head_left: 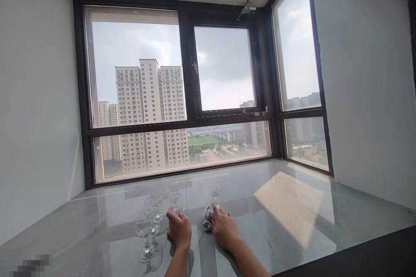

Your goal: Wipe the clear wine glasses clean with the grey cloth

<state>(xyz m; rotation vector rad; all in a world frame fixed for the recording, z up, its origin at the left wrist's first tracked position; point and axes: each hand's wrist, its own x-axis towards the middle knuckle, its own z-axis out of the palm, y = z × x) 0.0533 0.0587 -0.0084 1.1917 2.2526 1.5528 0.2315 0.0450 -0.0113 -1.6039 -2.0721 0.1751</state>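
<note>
Closest in, both bare hands reach out over a glossy grey stone windowsill (237,201), side by side with a gap between them. The left hand (180,228) is loosely curled; its fingertips lie against or just in front of a clear, round-bowled stemmed glass (176,201), whose lower part is hidden, so I cannot tell whether this grip has hold of it. The right hand (225,227) has its grip closed down on a crumpled grey-and-white cloth (207,218), bunched under the thumb side and facing the left hand.

To the left of the left hand, more clear stemmed glasses stand upright in a slanting row, led by a near clear glass with a round foot (143,226); the farther ones overlap too much to count.

Just beyond the right hand's fingertips stands a lone clear wine glass (214,189), its long axis upright, its foot partly behind the fingers. The right hand is clearly the nearer one to it.

Farther back are a dark-framed window (186,73) and, outside, a tall beige apartment tower (149,95).
</note>
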